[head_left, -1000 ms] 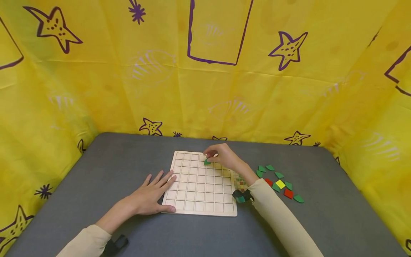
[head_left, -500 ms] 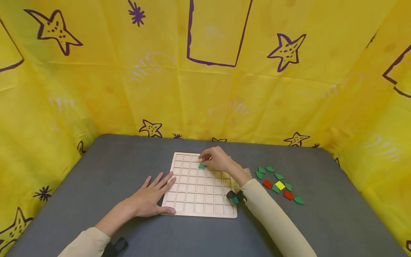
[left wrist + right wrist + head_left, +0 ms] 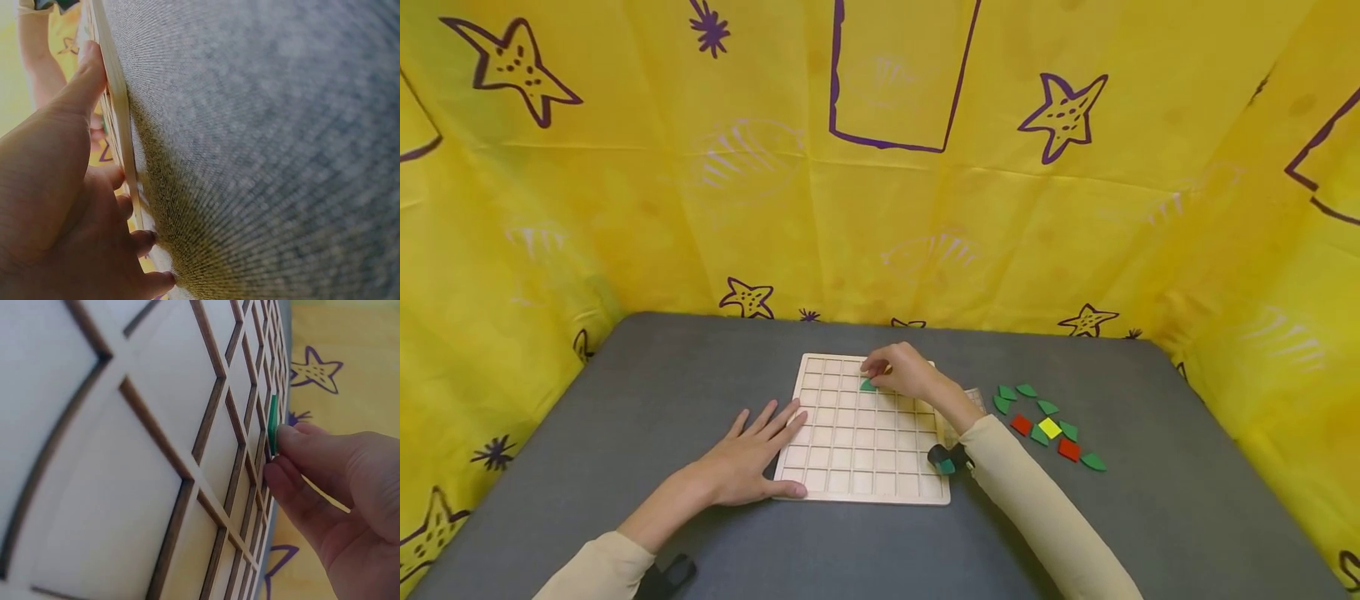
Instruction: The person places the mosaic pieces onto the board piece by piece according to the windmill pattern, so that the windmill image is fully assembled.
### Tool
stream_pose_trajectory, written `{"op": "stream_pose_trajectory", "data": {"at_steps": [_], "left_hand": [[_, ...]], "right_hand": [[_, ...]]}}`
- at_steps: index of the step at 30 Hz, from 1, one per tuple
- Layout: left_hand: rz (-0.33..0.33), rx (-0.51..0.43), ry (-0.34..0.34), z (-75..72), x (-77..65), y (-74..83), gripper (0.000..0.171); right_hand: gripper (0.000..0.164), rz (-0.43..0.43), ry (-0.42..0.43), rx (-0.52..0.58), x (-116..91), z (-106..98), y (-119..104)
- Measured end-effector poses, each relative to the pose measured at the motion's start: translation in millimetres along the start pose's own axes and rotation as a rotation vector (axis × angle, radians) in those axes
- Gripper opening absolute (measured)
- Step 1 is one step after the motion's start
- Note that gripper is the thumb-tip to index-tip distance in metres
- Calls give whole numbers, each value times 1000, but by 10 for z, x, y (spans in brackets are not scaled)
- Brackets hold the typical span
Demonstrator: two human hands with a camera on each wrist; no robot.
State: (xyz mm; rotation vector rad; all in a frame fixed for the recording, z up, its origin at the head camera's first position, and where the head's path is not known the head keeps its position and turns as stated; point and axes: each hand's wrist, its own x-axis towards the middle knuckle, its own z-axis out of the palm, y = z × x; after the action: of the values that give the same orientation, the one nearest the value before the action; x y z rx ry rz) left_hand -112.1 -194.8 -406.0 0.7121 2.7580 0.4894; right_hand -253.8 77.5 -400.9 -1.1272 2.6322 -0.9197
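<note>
A pale wooden grid board [image 3: 862, 437] with square recesses lies flat on the table. My left hand [image 3: 741, 458] rests with spread fingers along its left edge; the thumb lies on the near left corner. In the left wrist view the same hand [image 3: 69, 181] lies against the board's side [image 3: 119, 94]. Over the board's far part, my right hand [image 3: 904, 371] pinches a green piece [image 3: 867, 386] with a curved edge. The right wrist view shows this green piece [image 3: 273, 425] on edge at the fingertips, close to the grid; whether it touches is unclear.
Right of the board lie several loose green pieces [image 3: 1093, 462], red squares [image 3: 1069, 450] and a yellow square [image 3: 1049, 428]. A small patterned card [image 3: 976, 398] is partly hidden behind my right wrist. A yellow printed cloth [image 3: 850, 250] surrounds the grey table [image 3: 715, 358].
My right hand has moved left across the board's far part with the green piece, then nearly stopped over the last half second. The left hand has stayed at the board's edge.
</note>
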Motion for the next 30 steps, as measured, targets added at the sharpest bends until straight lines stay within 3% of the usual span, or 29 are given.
{"op": "stream_pose_trajectory", "data": {"at_steps": [8,17,30], "left_hand": [[8,-15,10,-8,-24,2,107],[5,-10,9,15,3,-24,106],[2,-12,-5,-7,3,5,108]], "right_hand": [[18,17,23,-30,-127,-104,-20],[22,22,40,-41,-365,-362,-6],[23,66,74,-78,-745,-619,150]]}}
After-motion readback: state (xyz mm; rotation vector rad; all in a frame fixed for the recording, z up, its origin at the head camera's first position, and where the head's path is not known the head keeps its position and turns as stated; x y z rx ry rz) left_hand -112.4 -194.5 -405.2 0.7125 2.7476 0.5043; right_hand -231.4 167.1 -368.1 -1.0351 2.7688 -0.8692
